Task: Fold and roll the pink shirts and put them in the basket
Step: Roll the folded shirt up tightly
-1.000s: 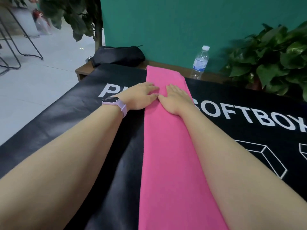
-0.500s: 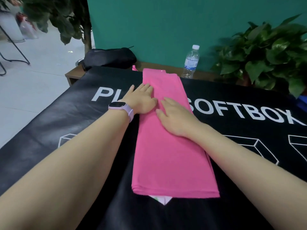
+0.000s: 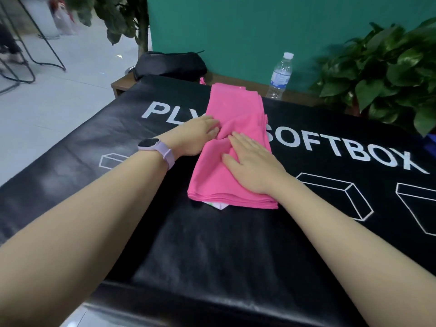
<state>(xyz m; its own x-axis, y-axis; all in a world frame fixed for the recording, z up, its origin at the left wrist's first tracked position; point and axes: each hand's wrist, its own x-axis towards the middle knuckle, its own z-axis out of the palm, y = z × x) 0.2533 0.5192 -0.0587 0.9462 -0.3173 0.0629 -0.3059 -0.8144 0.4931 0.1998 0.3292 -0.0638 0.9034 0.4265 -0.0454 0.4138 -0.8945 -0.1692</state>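
Left hand sits at the left edge of the folded pink cotton shirt, fingertips tucked into a raised crease; whether it pinches the cloth can't be told. Right hand lies flat, fingers spread, pressing the near half. Shirt is a long strip on the black printed mat, long axis running away from the person, near end toward them. Risk: the bunched crease skews the roll and layers slip out of line. No basket in view
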